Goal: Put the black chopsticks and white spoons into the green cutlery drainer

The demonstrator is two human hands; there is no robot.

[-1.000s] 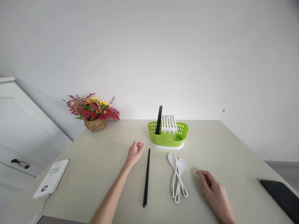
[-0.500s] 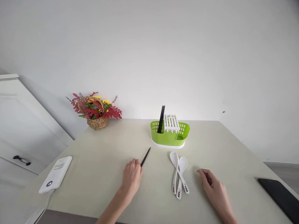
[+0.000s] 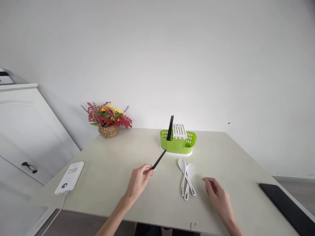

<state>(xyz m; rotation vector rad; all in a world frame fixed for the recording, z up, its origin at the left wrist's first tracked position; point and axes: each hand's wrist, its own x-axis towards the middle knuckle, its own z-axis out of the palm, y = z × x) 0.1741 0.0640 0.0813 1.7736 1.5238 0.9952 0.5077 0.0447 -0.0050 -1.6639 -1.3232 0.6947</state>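
Observation:
My left hand (image 3: 139,181) is closed on black chopsticks (image 3: 159,159), raised above the table. They slant up to the right, their far end in front of the green cutlery holder (image 3: 175,147); I cannot tell whether it is one stick or two together. More black chopsticks (image 3: 170,127) stand in the holder's left compartment, beside a white slotted rack (image 3: 179,131). My right hand (image 3: 219,196) rests on the table, fingers loosely curled in, nothing seen in them. Just left of it lie several white spoons (image 3: 187,180), crossed over each other with patterned handle ends.
A wicker basket (image 3: 108,131) of artificial flowers stands at the back left by the wall. A white device (image 3: 70,177) with a cable lies at the table's left edge, a black phone (image 3: 283,205) at the right. A white cabinet (image 3: 31,131) borders the left side.
My left hand has lifted the chopsticks off the table, turning so they slant further right toward the holder. My right hand stays beside the spoons. The camera view has shifted slightly.

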